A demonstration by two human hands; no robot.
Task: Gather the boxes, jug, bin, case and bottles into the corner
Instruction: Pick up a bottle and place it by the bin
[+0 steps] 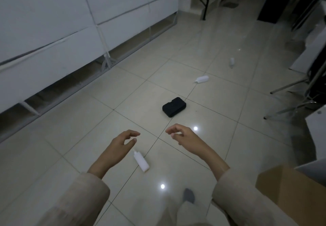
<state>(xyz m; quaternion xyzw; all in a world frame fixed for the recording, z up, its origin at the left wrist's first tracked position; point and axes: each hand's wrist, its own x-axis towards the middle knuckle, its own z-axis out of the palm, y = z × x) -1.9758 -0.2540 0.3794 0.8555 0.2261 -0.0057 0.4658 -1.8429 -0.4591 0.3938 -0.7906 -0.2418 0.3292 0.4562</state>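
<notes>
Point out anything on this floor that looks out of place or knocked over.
Three white bottles lie scattered on the tiles: the nearest bottle and the middle bottle are tipped on their sides, the far bottle is too blurred to judge. A black case sits askew mid-floor.

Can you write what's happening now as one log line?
left hand empty, above near bottle | right hand empty | case, two far bottles on floor
</notes>
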